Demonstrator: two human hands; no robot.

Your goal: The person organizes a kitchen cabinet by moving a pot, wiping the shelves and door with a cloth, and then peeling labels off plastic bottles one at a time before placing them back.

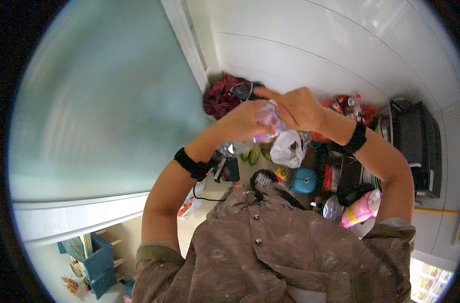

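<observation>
My left hand (243, 120) is closed around a clear plastic bottle (267, 115) with a pinkish-purple tint. Against the top end of the bottle lies my right hand (300, 110), its fingers bent and partly blurred; what its fingertips grip is hidden. Just below my right hand is a white plastic bag (288, 149). Clear crinkled plastic (235, 147) shows under my left wrist. Beyond my hands, a dark red mesh bag (224, 96) lies in the corner by the wall.
A frosted glass panel (112, 106) stands at the left. Below are green bananas or similar produce (254, 155), a blue round container (304, 180) and a pink package (360, 209). Cans and bottles (349, 104) in red plastic stand near the wall, beside a black appliance (415, 144).
</observation>
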